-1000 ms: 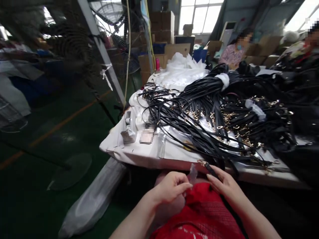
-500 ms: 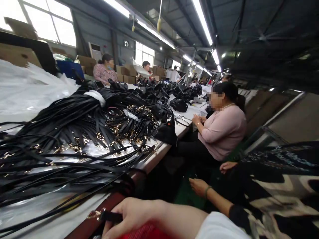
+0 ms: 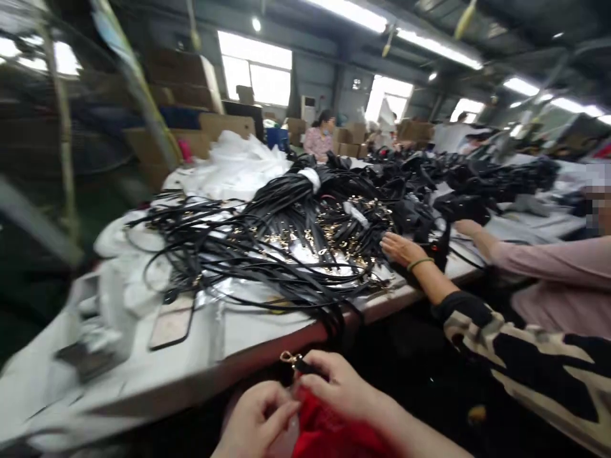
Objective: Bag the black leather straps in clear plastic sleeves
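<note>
Head view: pinching a black strap just behind its gold clasp with the right grip, level with the bench edge and above red cloth; left grip just beside, fingers pressed together, on what cannot be told. Probably light, limp and smooth, hard only at the clasp, so best taken right behind the metal. Beyond both grips, a strap pile on the bench, with a co-worker's hand at its right end.
</note>
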Available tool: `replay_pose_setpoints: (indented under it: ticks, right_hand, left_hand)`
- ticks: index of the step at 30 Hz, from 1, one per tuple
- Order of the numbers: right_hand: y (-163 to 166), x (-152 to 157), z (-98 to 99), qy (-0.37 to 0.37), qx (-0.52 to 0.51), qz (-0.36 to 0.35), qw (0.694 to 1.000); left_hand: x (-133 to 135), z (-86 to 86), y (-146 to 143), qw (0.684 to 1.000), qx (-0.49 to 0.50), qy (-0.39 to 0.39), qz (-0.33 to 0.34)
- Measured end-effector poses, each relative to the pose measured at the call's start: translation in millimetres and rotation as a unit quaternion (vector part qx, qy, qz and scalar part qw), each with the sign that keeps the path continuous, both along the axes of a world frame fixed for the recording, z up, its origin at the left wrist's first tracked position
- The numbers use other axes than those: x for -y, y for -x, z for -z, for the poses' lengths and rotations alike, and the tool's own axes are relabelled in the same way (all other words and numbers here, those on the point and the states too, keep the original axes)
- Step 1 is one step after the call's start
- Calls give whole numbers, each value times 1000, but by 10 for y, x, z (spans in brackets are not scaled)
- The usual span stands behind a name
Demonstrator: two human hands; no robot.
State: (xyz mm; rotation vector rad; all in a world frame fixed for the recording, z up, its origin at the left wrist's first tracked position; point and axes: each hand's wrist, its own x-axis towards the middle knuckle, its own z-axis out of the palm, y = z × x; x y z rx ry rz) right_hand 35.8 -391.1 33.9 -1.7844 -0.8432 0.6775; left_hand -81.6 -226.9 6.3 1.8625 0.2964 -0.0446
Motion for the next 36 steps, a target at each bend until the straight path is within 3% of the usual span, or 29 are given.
replay_pose_setpoints:
  ticks: [4, 10, 13, 21, 30, 36]
  right_hand:
    - [2, 8, -39, -1, -13, -22, 1000]
    - [-134, 164, -161, 22, -25, -32, 999]
    - [-223, 180, -207, 34, -40, -44, 998]
    - [-120, 9, -325, 45, -30, -168, 984]
    - [-124, -26, -348, 54, -27, -204, 977]
    - [-130, -58, -316, 71, -34, -261, 962]
  left_hand:
    - [-54, -95, 122, 998, -1, 23, -59]
    - [-243, -126, 388, 991, 0, 111, -73]
    - [-304, -113, 468, 988, 15, 145, -58]
    - [-227, -98, 492, 980, -30, 195, -31]
    - [-208, -159, 442, 982, -32, 188, -2]
    - [-185, -90, 418, 981, -2, 188, 42]
